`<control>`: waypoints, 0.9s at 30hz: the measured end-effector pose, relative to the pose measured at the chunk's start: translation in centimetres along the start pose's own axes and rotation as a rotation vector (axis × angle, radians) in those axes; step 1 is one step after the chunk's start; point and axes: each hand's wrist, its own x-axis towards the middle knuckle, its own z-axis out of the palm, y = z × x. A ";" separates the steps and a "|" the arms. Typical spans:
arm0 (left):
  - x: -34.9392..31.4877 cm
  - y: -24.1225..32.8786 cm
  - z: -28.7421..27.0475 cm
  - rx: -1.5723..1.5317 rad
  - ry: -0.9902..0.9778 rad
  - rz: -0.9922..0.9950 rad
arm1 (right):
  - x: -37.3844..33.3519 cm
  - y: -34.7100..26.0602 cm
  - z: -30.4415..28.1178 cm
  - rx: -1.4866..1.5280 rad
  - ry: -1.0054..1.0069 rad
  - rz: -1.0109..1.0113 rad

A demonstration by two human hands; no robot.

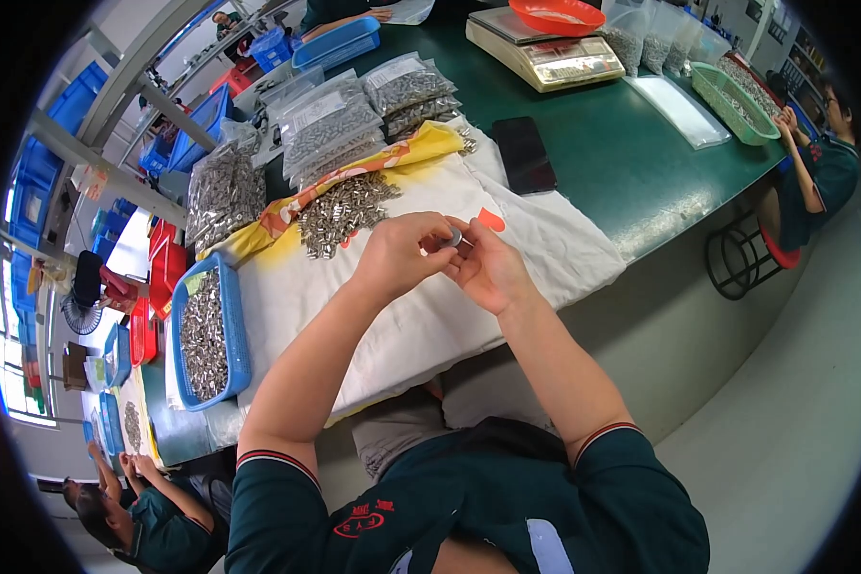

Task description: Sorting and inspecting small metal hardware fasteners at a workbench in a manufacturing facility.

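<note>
Over the white cloth [297, 311], my two hands meet in front of me. My left hand [400, 256] is closed, pinching a small round grey metal part [454, 236] between thumb and fingers. Fingers of my right hand [491, 270] curl in against the same part from the other side; some of its fingertips are hidden. A loose pile of small shiny metal pieces [340, 212] lies on the cloth just beyond my left hand. To the left, a blue plastic basket [243, 330] holds many more such pieces.
Clear bags of metal parts [327, 120] are stacked beyond a yellow cloth edge [426, 143]. A black phone [524, 155] lies at the cloth's far right. Behind stand a scale [555, 62] with a red bowl [557, 14] and a green basket [734, 103]. Co-workers sit right and lower left.
</note>
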 end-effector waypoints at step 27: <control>-0.1 -2.0 -0.4 -0.513 -0.013 -0.322 | 0.6 0.2 0.0 -0.165 0.105 -0.050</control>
